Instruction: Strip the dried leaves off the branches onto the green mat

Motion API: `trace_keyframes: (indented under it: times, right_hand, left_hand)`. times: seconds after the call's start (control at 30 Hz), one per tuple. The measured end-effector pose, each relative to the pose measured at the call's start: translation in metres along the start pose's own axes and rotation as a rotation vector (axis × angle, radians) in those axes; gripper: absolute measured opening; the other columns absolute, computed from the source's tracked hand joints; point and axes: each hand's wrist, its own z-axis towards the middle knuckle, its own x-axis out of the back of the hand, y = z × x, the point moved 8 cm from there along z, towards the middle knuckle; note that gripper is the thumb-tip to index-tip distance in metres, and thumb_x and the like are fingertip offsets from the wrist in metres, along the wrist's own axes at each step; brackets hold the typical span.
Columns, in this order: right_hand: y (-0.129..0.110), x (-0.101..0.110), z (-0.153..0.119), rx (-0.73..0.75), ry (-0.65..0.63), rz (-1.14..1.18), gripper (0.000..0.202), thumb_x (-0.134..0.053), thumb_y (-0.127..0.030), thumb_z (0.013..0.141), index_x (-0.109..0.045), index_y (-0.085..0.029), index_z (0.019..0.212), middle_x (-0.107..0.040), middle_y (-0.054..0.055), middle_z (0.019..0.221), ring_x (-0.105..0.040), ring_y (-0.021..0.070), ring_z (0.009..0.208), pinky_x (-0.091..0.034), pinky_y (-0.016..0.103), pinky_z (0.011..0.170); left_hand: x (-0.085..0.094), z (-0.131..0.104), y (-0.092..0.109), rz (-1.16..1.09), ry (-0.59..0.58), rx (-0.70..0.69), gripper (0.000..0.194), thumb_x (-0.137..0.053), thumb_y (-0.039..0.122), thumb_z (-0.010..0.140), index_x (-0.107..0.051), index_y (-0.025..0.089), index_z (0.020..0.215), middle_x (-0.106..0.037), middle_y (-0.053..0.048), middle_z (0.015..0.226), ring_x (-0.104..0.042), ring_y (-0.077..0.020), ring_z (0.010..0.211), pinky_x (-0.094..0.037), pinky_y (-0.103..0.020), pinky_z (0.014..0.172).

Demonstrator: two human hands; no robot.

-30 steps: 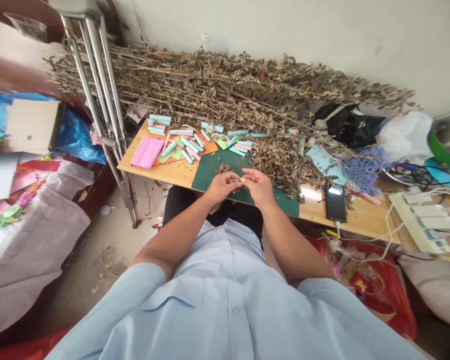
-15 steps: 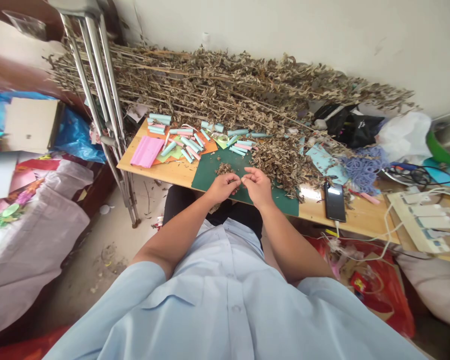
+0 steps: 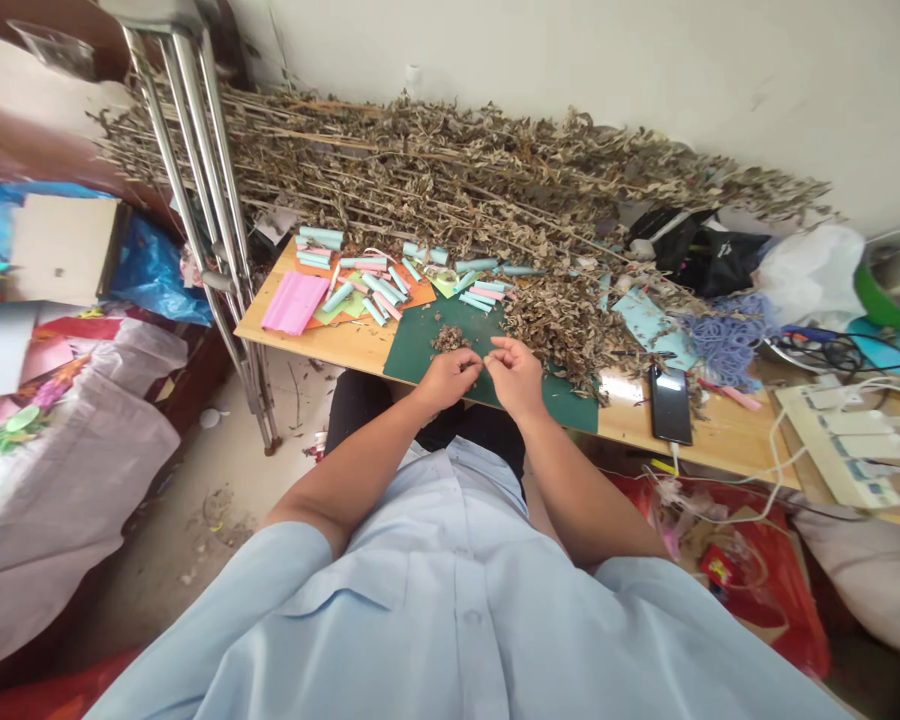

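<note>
My left hand (image 3: 448, 380) is closed in a pinch over the front edge of a dark green mat (image 3: 412, 345). Close on its right, my right hand (image 3: 516, 378) also pinches, its index finger bent and the fingertips nearly meeting those of the left. Whatever is between the fingertips is too small to make out. Just beyond the left hand lies a small heap of crumbled dried leaves (image 3: 450, 338). A larger pile of dried leaves (image 3: 562, 325) spreads over the mat beyond and right of my right hand.
Paper rolls (image 3: 382, 290) in blue and pink and a pink paper stack (image 3: 295, 303) lie at left. Dried leafy stalks (image 3: 450, 170) line the wall. A phone (image 3: 670, 403), blue cord (image 3: 731, 335) and power strip (image 3: 840, 445) are at right. Metal crutches (image 3: 202, 200) stand left.
Both hands stay at nearly the same spot, with only slight finger movement. A brownish patch seen below my left wrist earlier no longer shows.
</note>
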Motion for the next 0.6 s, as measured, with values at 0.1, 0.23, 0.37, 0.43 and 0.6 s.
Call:
trace_keyframes:
  times: [0.1, 0.23, 0.37, 0.43, 0.6]
  right_hand:
    - [-0.003, 0.002, -0.002, 0.037, 0.015, -0.047, 0.038, -0.063, -0.033, 0.078, -0.063, -0.019, 0.113, -0.070, 0.002, 0.080, -0.061, 0.0159, 0.066, -0.051, 0.032, 0.067]
    - [-0.007, 0.001, -0.005, 0.091, 0.026, -0.089, 0.036, -0.062, -0.033, 0.080, -0.063, -0.019, 0.114, -0.071, 0.003, 0.082, -0.064, 0.0173, 0.070, -0.053, 0.034, 0.074]
    - [-0.009, 0.002, -0.005, 0.115, 0.044, -0.077, 0.034, -0.062, -0.033, 0.082, -0.063, -0.020, 0.113, -0.071, 0.004, 0.087, -0.065, 0.0180, 0.076, -0.054, 0.035, 0.078]
    - [-0.009, 0.005, -0.003, 0.111, 0.063, -0.048, 0.034, -0.062, -0.034, 0.081, -0.063, -0.020, 0.112, -0.070, 0.004, 0.088, -0.065, 0.0180, 0.076, -0.055, 0.035, 0.077]
    - [-0.012, 0.010, 0.001, 0.057, 0.038, 0.062, 0.032, -0.065, -0.034, 0.078, -0.063, -0.021, 0.107, -0.067, 0.000, 0.078, -0.063, 0.0169, 0.069, -0.054, 0.033, 0.068]
  left_hand:
    - [0.001, 0.001, 0.001, 0.034, 0.016, -0.020, 0.017, -0.056, 0.027, 0.089, -0.067, 0.016, 0.082, -0.062, 0.001, 0.065, -0.053, -0.0116, 0.060, -0.041, -0.023, 0.062]
    - [0.002, 0.001, 0.001, 0.067, 0.028, -0.026, 0.016, -0.056, 0.025, 0.088, -0.066, 0.016, 0.080, -0.062, 0.000, 0.067, -0.054, -0.0126, 0.065, -0.041, -0.023, 0.065]
    - [0.002, 0.002, 0.000, 0.065, 0.025, -0.016, 0.017, -0.056, 0.026, 0.089, -0.067, 0.016, 0.081, -0.062, 0.000, 0.067, -0.054, -0.0128, 0.066, -0.041, -0.023, 0.065]
    - [0.001, 0.003, -0.001, 0.048, 0.018, -0.010, 0.017, -0.056, 0.027, 0.089, -0.067, 0.016, 0.082, -0.062, 0.000, 0.067, -0.055, -0.0125, 0.064, -0.041, -0.023, 0.064]
    - [0.001, 0.003, -0.008, 0.004, 0.025, 0.031, 0.017, -0.057, 0.029, 0.089, -0.068, 0.016, 0.084, -0.062, 0.001, 0.064, -0.055, -0.0113, 0.058, -0.042, -0.023, 0.061]
